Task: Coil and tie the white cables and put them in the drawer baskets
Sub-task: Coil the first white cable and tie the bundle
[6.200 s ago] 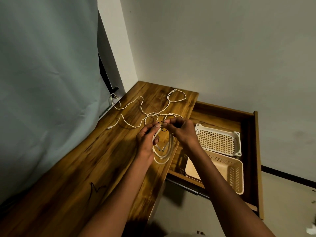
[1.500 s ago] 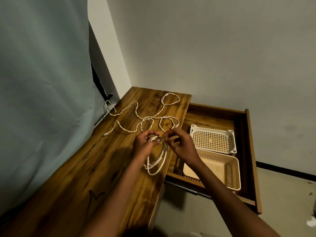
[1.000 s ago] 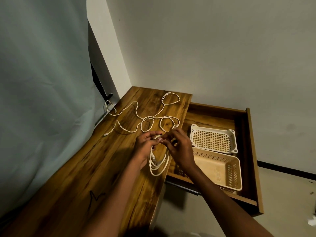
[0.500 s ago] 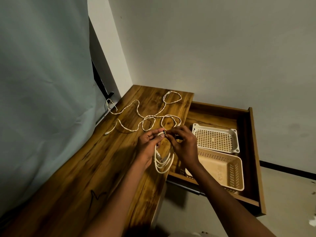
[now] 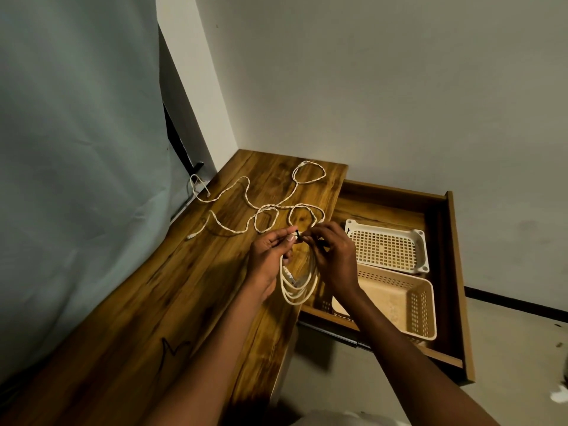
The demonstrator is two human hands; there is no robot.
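A smooth white coiled cable (image 5: 296,281) hangs in oval loops over the desk's front edge, its top pinched by the left hand (image 5: 270,256) while the right hand (image 5: 333,256) pinches a thin black tie (image 5: 297,234) at the same spot. Behind, a twisted, rope-like loose cable (image 5: 261,207) sprawls in curls on the grained wooden desk (image 5: 153,302). The open drawer (image 5: 442,272) holds a shallow white perforated basket (image 5: 387,245) and a deeper beige basket (image 5: 399,302).
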